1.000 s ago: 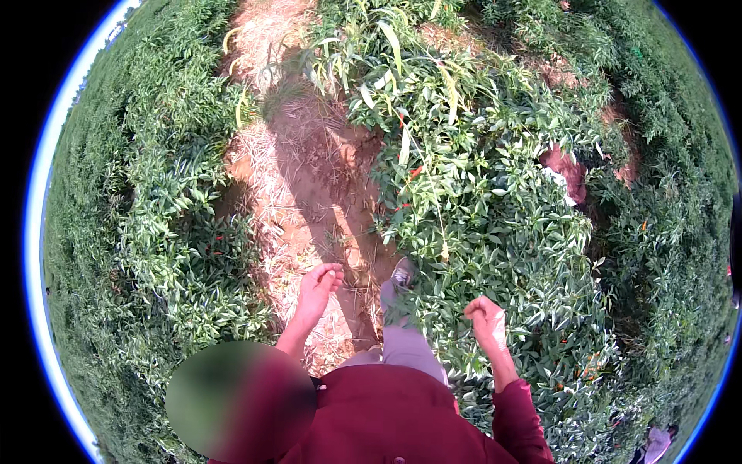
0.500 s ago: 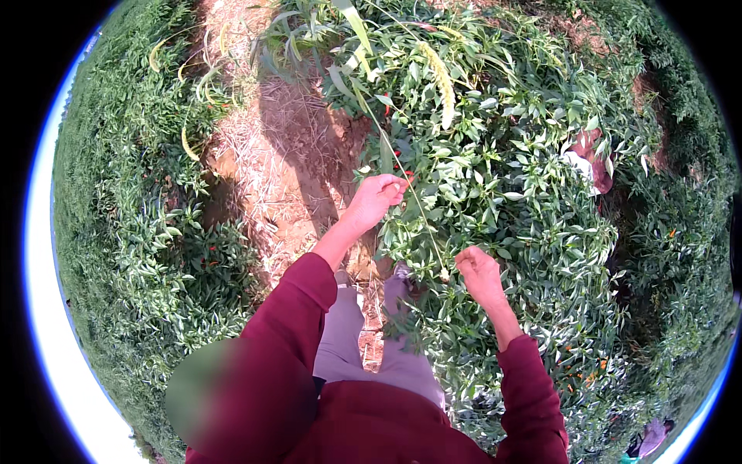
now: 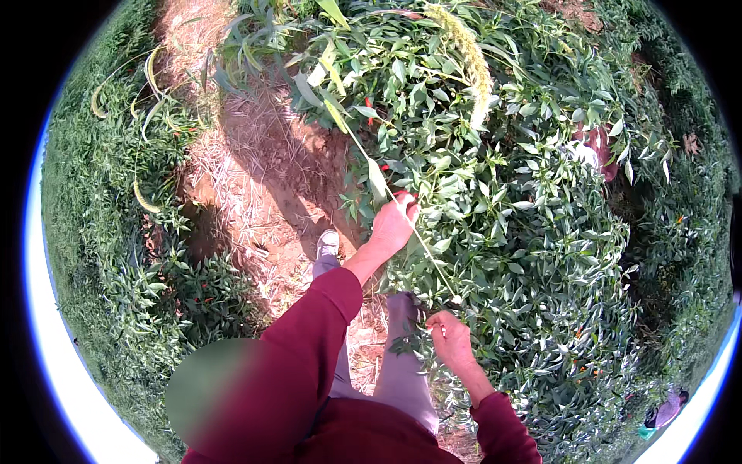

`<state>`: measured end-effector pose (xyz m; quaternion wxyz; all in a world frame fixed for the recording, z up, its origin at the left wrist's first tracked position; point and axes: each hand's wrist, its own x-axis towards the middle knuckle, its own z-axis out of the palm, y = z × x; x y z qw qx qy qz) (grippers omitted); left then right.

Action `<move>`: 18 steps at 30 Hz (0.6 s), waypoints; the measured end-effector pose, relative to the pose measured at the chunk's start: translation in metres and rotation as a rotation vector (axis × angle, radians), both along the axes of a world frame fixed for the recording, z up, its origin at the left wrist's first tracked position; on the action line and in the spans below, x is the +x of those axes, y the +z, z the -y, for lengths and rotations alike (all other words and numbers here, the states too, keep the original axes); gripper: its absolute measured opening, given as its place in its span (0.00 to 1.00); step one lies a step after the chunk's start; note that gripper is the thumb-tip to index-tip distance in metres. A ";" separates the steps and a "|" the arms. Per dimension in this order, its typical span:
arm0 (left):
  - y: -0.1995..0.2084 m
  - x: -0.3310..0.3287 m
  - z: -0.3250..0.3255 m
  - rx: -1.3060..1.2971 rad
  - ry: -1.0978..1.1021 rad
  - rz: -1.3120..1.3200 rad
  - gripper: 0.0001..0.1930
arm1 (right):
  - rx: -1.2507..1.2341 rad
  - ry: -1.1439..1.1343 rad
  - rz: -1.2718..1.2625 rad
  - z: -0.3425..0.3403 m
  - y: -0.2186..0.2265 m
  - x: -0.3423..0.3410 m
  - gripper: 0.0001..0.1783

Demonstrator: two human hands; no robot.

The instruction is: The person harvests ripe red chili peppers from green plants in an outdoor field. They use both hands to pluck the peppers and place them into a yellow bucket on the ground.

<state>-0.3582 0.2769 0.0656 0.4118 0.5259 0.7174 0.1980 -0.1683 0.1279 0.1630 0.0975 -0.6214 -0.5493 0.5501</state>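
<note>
My left hand (image 3: 394,224) is closed over the pepper plants (image 3: 495,209), its fingers around a long thin grass stem (image 3: 425,249). Past those fingers the stem slants up to pale leaf blades and down to a small pale end above the leaves. A bit of red, probably a red pepper (image 3: 400,194), shows at the fingertips; whether it is gripped is unclear. Nearer to my body, my right hand (image 3: 452,340) has its fingers curled together just below the stem's lower end, apart from it. Any small thing in them cannot be made out.
A large grass seed head (image 3: 473,66) arches across the upper view. Left of the plants runs a straw-strewn soil path (image 3: 239,170), where my shoe (image 3: 328,243) stands. Another leafy row (image 3: 116,232) lies beyond it. A pinkish object (image 3: 599,151) is half hidden among leaves at right.
My left hand has come nearer and slightly right, the grass stem shifting with it. My right hand has dropped back toward my body. One shoe now shows on the path.
</note>
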 end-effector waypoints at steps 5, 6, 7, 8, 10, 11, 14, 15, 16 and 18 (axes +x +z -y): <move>-0.017 -0.011 -0.010 0.101 0.010 0.330 0.07 | -0.041 -0.015 0.009 0.023 -0.027 -0.058 0.05; -0.020 -0.012 -0.014 0.135 -0.040 0.304 0.07 | -0.089 -0.025 -0.022 0.027 -0.037 -0.072 0.05; -0.007 -0.018 -0.020 -0.085 -0.098 0.328 0.09 | -0.069 -0.009 -0.001 0.029 -0.047 -0.088 0.05; -0.012 -0.019 -0.020 0.037 -0.126 0.305 0.08 | -0.050 0.008 0.020 0.028 -0.058 -0.105 0.05; -0.010 -0.027 -0.017 0.141 -0.160 0.319 0.07 | -0.033 0.037 0.010 0.021 -0.074 -0.139 0.06; -0.005 -0.029 -0.017 0.145 -0.230 0.271 0.06 | -0.031 0.038 -0.009 0.013 -0.083 -0.155 0.06; 0.008 -0.036 -0.025 0.060 -0.273 0.452 0.05 | 0.165 0.194 0.139 0.018 -0.136 -0.178 0.07; 0.010 -0.036 -0.027 0.125 -0.379 0.456 0.05 | 0.265 0.275 0.213 0.019 -0.153 -0.184 0.07; 0.022 -0.030 -0.036 0.150 -0.536 0.488 0.05 | 0.685 0.548 0.365 0.002 -0.149 -0.180 0.06; 0.050 -0.023 -0.031 0.356 -0.597 0.650 0.04 | 0.086 0.025 0.076 -0.021 -0.162 -0.184 0.08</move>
